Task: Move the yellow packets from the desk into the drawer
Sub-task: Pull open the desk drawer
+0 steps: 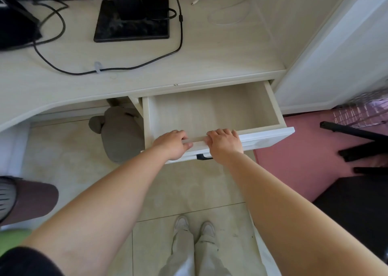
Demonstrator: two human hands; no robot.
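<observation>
While the drawer stands pulled out below the counter, its front edge is gripped by left hand and right hand, fingers curled over; packets are not seen.

I see a pale wood desk. A black monitor base stands toward its back edge, left of middle. A black cable loops across the front half, and a white cable coils near the back right corner.
</observation>
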